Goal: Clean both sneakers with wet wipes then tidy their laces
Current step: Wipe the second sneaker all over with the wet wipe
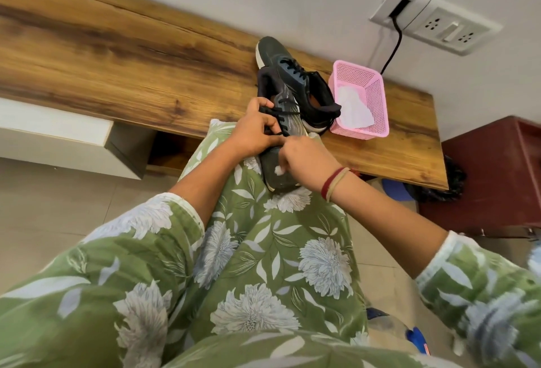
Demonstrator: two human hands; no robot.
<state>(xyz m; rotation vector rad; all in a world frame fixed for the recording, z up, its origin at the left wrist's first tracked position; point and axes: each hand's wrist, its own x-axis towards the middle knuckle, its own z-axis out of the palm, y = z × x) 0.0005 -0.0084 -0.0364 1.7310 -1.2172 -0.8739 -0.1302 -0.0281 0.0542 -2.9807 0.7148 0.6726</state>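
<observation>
A dark sneaker [276, 167] rests on my lap, toe toward me, its heel end over the table edge. My left hand [254, 130] pinches its black lace [272, 111] near the eyelets. My right hand [304, 162] pinches the lace close to the left fingers, and a small white scrap of wipe [278, 170] shows under its fingers. The second dark sneaker [289, 71] lies on the wooden table [117, 54] behind the first, laces up, beside the basket.
A pink mesh basket [377, 104] with used white wipes [352, 109] stands on the table to the right of the shoes. A wall socket panel [436, 20] with a black cable is above it. A dark red cabinet [494, 180] stands at right.
</observation>
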